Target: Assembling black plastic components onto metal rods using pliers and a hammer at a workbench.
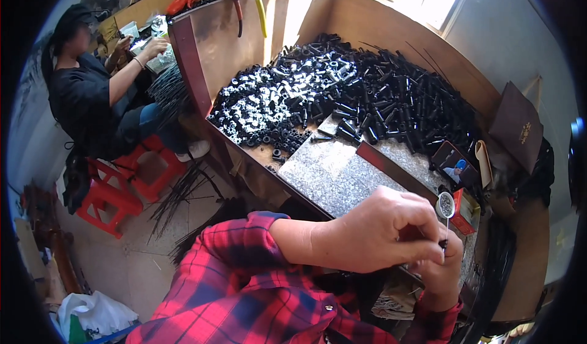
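Where your left hand [382, 231] pinches its fingers together, the small dark piece [444, 244] sits just right of them, against your right hand [443, 275], whose grip I cannot tell; a thin pale rod [447, 229] runs upright above.

The tabletop [330, 172] has a smooth, speckled, stone-like surface with a soft sheen. Heaped at its far side, the black parts [391, 96] look like hard plastic, smooth and glossy. The far panel [382, 29] is wood-like and fairly matt; the dark red strip [385, 167] looks painted. On the left, the red stools [111, 202] are smooth, shiny plastic. Near, the plaid shirt [238, 301] is soft, matt cloth. The red box [466, 214] on the right seems card, and the near-left white bag [101, 310] is crinkled, plastic-looking.
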`<act>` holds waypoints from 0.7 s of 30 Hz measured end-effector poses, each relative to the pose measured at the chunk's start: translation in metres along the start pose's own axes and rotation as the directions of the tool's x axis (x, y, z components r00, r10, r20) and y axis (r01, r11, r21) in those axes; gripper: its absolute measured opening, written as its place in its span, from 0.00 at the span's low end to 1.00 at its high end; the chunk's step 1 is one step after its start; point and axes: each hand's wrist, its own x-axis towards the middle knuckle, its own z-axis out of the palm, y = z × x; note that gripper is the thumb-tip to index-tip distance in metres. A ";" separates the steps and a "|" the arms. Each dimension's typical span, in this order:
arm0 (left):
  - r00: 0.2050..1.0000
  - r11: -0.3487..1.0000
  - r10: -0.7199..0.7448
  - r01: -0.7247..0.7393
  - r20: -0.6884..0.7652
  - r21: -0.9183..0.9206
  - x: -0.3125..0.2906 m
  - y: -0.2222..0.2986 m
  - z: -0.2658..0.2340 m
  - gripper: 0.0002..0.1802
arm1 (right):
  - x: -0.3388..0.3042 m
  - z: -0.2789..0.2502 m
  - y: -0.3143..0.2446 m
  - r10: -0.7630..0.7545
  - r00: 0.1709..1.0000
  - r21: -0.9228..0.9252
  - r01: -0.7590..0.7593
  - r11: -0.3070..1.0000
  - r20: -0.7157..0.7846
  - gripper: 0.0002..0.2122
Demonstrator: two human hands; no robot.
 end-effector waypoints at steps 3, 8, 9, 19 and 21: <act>0.992 0.990 -0.037 0.053 -0.119 0.133 0.000 -0.009 -0.008 0.06 | 0.006 0.016 0.007 0.043 0.980 -0.061 -0.056 0.997 -0.193 0.11; 0.941 0.947 -0.320 0.321 -0.114 -0.005 -0.002 -0.011 -0.025 0.07 | 0.020 0.032 0.016 0.064 0.940 0.145 -0.015 0.989 -0.334 0.05; 0.942 0.956 -0.294 0.292 -0.160 -0.033 -0.005 -0.015 -0.028 0.12 | 0.025 0.033 0.016 0.105 0.944 0.231 -0.032 0.972 -0.312 0.04; 0.830 -0.068 -0.134 0.538 -0.542 0.840 -0.101 -0.105 -0.181 0.11 | 0.034 0.023 0.026 0.127 0.945 0.257 -0.048 0.965 -0.300 0.06; 0.839 -0.035 -0.142 0.525 -0.525 0.850 -0.105 -0.115 -0.183 0.11 | 0.033 0.021 0.026 0.129 0.939 0.236 -0.054 0.970 -0.318 0.06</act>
